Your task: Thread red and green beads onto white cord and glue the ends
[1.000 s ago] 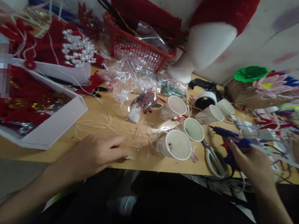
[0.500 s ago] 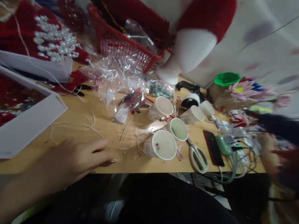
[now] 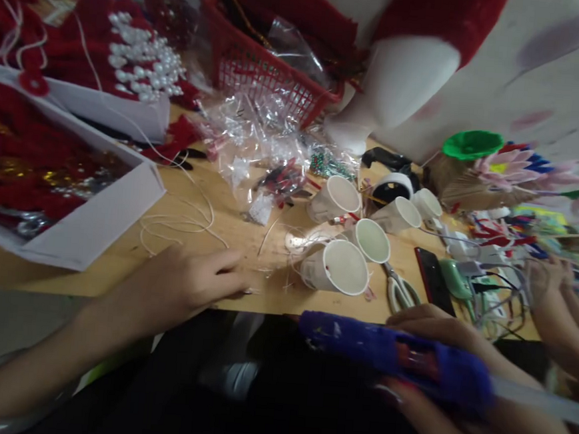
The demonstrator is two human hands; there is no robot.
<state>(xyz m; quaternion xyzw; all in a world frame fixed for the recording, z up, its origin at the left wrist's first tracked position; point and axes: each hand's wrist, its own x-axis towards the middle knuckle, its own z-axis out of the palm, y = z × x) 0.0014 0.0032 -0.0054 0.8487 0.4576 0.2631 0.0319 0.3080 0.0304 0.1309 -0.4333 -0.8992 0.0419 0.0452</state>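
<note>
I am gripping the blue glue gun (image 3: 364, 346) in my right hand (image 3: 513, 428), right of my left hand (image 3: 199, 280), whose pinch I can't make out at the tabletop (image 3: 109, 280) edge, and it is now hanging over my lap (image 3: 315, 406), nearer me than a second ago beside the scissors (image 3: 400, 292).

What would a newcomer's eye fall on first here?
Probably the blue glue gun in the right hand, at lower right. Next, perhaps, the white mannequin head with its red covering, at the top behind the paper cups, and the white box of red decorations at left.
</note>
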